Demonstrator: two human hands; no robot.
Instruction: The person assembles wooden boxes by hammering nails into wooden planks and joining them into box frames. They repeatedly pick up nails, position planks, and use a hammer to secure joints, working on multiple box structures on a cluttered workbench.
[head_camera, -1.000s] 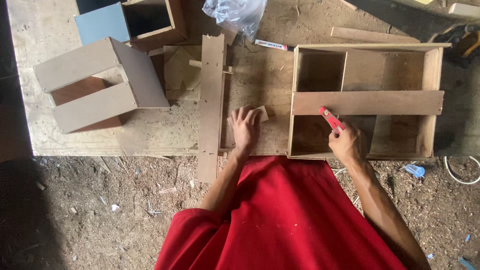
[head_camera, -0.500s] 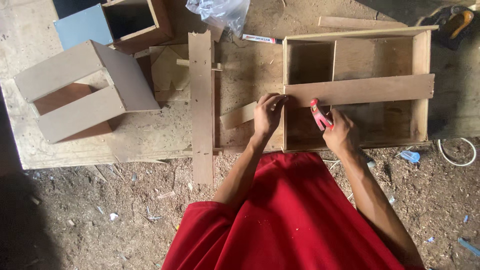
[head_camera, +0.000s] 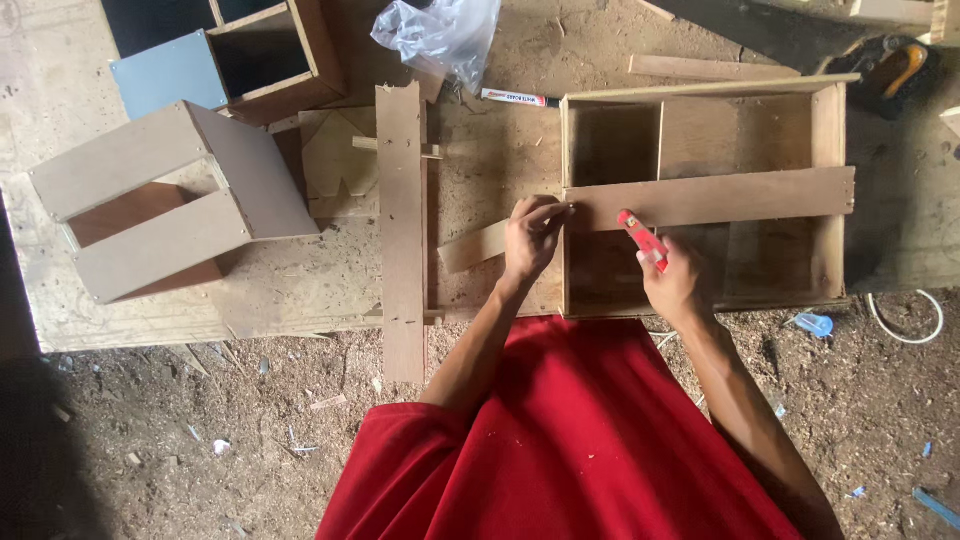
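Long wooden slat (head_camera: 710, 197) lying across open box frame (head_camera: 700, 100), red cutter (head_camera: 642, 238) (blade end up) above it

A rough woodworking shop: sawdust and shavings cover the dirt floor (head_camera: 200, 430), and half-built plywood boxes (head_camera: 170, 210) sit on a scuffed bench (head_camera: 300, 290).

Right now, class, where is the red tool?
In the head view the red tool is in the right hand, over the open wooden box, just below the long plank lying across it.

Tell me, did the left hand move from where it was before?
Yes. The left hand went from the board by the long upright strip rightward to the wooden box, now touching its left edge.
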